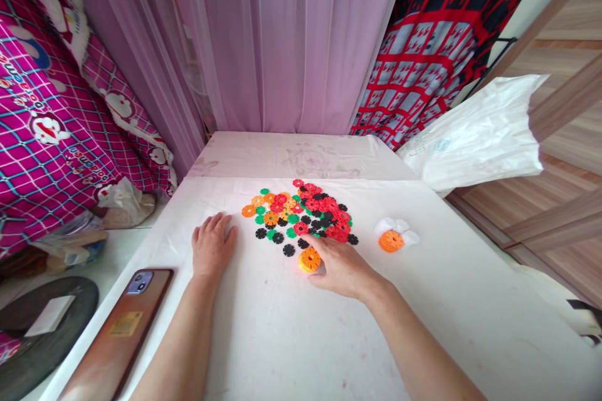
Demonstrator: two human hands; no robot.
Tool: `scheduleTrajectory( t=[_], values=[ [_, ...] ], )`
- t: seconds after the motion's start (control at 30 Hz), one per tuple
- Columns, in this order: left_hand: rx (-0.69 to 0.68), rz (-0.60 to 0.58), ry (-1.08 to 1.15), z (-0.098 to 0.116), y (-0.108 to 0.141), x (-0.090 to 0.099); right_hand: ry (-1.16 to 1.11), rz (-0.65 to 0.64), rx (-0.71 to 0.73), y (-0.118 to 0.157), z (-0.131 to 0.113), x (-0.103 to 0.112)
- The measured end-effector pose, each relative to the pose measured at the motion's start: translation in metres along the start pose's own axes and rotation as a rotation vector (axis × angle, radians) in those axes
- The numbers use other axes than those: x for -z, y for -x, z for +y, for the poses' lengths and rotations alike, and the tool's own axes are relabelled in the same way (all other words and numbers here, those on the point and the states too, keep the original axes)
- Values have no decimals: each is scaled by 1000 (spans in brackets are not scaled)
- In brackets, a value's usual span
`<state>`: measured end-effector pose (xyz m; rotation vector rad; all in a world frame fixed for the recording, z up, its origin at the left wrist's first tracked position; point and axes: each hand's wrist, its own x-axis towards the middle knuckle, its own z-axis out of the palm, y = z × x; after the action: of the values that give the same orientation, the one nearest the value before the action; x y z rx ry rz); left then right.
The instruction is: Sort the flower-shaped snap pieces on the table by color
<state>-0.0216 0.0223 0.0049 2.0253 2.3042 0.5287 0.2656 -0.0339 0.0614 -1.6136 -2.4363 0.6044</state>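
Orange disc stack (310, 260) is grasped by right hand (339, 266). Left hand (214, 244) is rested empty, grip released, on table (263, 338).

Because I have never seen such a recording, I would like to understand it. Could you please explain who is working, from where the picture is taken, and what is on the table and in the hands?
There is no robot here, only a person's two bare hands. The single picture comes from a camera on the person's head, looking forward and down. On the white table lie many small notched discs in red, black, green and orange. To their right are an orange stack and white pieces; at the left edge is a phone. The left hand rests on the table, holding nothing visible. The right hand holds an orange-and-yellow stack of discs.
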Motion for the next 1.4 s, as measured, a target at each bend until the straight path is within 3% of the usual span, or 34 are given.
scheduleTrajectory(
  t=[0.6,0.8,1.1,1.4],
  values=[
    [-14,17,5,-1,-1,0,3,316,-110,2,7,-51],
    [-16,5,8,0,-1,2,1,425,-150,21,27,-52],
    [-15,2,-5,2,0,5,55,527,-393,64,81,-37],
    [-12,-25,-10,1,-3,6,65,576,-483,68,88,-40]
  ],
)
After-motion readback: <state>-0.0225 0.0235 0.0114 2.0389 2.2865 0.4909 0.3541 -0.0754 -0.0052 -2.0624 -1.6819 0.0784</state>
